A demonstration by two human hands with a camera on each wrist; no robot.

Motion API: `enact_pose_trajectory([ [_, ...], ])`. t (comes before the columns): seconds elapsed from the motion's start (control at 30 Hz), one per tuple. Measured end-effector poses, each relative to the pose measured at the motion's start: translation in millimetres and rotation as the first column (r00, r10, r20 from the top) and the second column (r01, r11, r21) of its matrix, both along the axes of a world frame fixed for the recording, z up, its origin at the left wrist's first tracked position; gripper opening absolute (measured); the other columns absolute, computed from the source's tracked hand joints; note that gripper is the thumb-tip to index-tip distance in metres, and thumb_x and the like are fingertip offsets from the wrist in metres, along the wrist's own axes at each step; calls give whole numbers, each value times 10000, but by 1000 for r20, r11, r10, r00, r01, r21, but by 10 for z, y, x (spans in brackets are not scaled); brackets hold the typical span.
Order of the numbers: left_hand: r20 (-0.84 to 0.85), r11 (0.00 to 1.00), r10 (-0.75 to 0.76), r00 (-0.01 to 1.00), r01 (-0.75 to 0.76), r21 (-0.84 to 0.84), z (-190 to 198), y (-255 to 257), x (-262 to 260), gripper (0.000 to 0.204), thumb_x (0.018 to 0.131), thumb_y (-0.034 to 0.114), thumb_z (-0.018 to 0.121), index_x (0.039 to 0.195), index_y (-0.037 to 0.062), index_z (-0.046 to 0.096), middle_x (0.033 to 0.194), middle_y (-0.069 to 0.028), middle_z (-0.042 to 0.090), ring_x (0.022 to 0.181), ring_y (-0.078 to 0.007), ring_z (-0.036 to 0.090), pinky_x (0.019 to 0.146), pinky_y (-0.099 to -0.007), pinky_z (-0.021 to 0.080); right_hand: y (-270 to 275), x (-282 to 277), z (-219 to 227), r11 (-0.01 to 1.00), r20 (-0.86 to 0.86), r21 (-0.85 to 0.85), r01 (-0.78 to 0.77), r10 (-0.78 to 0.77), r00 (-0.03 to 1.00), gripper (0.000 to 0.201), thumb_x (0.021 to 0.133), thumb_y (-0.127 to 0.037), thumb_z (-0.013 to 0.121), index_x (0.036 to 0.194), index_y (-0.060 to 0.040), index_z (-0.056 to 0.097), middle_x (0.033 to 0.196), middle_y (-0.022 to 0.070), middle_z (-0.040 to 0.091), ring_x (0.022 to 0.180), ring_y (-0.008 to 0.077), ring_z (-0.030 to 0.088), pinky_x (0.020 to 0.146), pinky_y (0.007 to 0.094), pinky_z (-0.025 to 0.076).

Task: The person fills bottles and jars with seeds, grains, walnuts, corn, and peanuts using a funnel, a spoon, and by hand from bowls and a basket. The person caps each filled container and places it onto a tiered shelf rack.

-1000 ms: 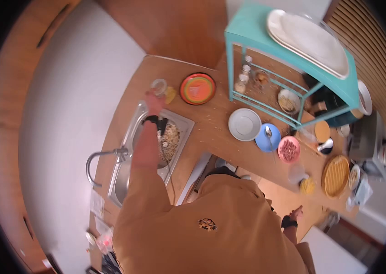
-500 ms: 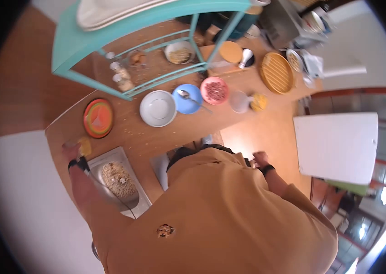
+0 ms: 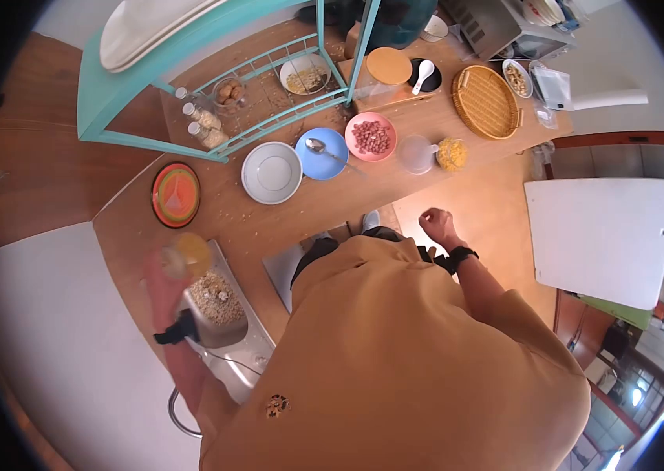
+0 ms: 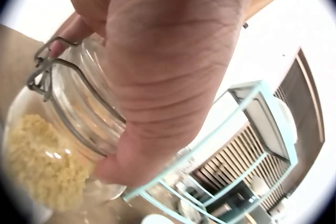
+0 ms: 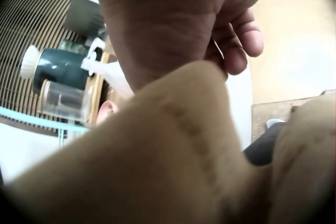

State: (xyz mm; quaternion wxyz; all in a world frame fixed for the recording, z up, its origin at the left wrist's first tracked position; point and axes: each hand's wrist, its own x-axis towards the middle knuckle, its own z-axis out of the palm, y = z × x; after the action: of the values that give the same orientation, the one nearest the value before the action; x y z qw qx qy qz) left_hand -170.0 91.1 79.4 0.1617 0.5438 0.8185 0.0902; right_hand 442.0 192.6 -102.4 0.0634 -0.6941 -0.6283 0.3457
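My left hand [image 3: 162, 284] grips a glass jar [image 3: 192, 255] of yellow pieces beside the sink. In the left wrist view the hand [image 4: 168, 71] wraps the neck of the jar [image 4: 47, 166], which is tilted and has a wire clasp; whether its lid is on cannot be made out. Under the hand's right side, the sink basin holds a heap of pale pieces [image 3: 218, 300]. My right hand [image 3: 440, 226] hangs by my body with loosely curled fingers and nothing in it, also seen as the hand [image 5: 173, 24] in the right wrist view.
An orange plate [image 3: 176, 195], white bowl [image 3: 271, 173], blue plate [image 3: 321, 153] and pink bowl [image 3: 371, 136] line the counter. Farther right are another jar of yellow pieces [image 3: 451, 155] and a wicker tray [image 3: 486, 102]. A teal rack [image 3: 128, 102] stands behind.
The left hand has lifted the jar of yellow pieces from near the orange plate and brought it closer to the sink. The head view has turned rightward. The right hand remains empty.
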Motion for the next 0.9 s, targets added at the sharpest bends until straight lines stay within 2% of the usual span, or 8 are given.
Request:
enact_pose_trajectory([
  [0.1, 144, 973, -230, 962, 229, 22, 66, 196, 870, 834, 541, 168, 829, 1291, 47, 484, 1197, -178, 542, 1141, -367, 501, 971, -444, 417, 225, -361, 175, 994, -106, 25, -106, 108, 988, 276, 746, -258, 624, 845, -10, 696, 756, 210, 675, 741, 338, 678, 729, 392, 551],
  [0.27, 299, 923, -384, 874, 360, 133, -573, 617, 1911, 823, 549, 185, 844, 1270, 49, 470, 1208, -198, 524, 1128, -381, 493, 968, -450, 417, 500, -923, 190, 895, -201, 83, -439, 447, 872, 328, 740, -239, 630, 976, -15, 669, 835, 199, 687, 799, 315, 678, 758, 385, 542],
  [0.4, 236, 855, -515, 824, 474, 209, -968, 922, 2350, 790, 561, 165, 830, 1254, 69, 463, 1206, -161, 520, 1135, -357, 477, 961, -437, 433, 528, -1364, 194, 895, -380, 110, -432, 439, 814, 429, 727, -233, 655, 1092, -10, 626, 921, 192, 680, 856, 306, 671, 790, 375, 533],
  [0.5, 225, 861, -508, 831, 495, 117, -949, 1081, 2556, 762, 571, 162, 818, 1237, 42, 465, 1217, -166, 520, 1153, -353, 475, 974, -421, 428, 555, -1562, 273, 927, -496, -33, -373, 309, 811, 612, 690, -233, 719, 1233, -11, 550, 1078, 167, 624, 906, 295, 652, 822, 377, 524],
  [0.73, 175, 858, -509, 843, 481, 179, -1164, 1096, 2551, 885, 568, 190, 840, 1327, 58, 403, 1309, -161, 461, 1210, -348, 440, 1009, -423, 408, 570, -1686, -211, 986, -634, -134, -101, -7, 773, 485, 732, -225, 699, 1170, -49, 588, 995, 114, 627, 835, 244, 644, 778, 381, 527],
  [0.77, 185, 879, -465, 866, 426, 212, -1216, 1065, 2520, 927, 573, 216, 850, 1353, 50, 377, 1326, -177, 445, 1231, -354, 428, 1026, -427, 393, 632, -1662, -250, 907, -732, -421, -30, -320, 601, 404, 761, -240, 690, 1104, -48, 597, 930, 87, 606, 782, 223, 624, 734, 369, 525],
  [0.8, 182, 884, -455, 871, 418, 209, -1272, 1040, 2497, 927, 573, 216, 850, 1353, 50, 377, 1326, -177, 445, 1231, -354, 428, 1026, -427, 393, 693, -1660, -297, 735, -688, -677, -34, -615, 385, 332, 791, -254, 682, 1038, -47, 606, 864, 59, 584, 730, 202, 604, 689, 358, 523],
  [0.9, 337, 921, -366, 867, 288, 261, -1361, 925, 2495, 990, 586, 266, 861, 1384, 26, 326, 1337, -212, 429, 1246, -370, 410, 1051, -441, 359, 780, -1739, -247, 673, -617, -739, -17, -667, 416, 195, 856, -297, 642, 902, -120, 576, 778, 1, 522, 647, 125, 525, 604, 272, 467],
])
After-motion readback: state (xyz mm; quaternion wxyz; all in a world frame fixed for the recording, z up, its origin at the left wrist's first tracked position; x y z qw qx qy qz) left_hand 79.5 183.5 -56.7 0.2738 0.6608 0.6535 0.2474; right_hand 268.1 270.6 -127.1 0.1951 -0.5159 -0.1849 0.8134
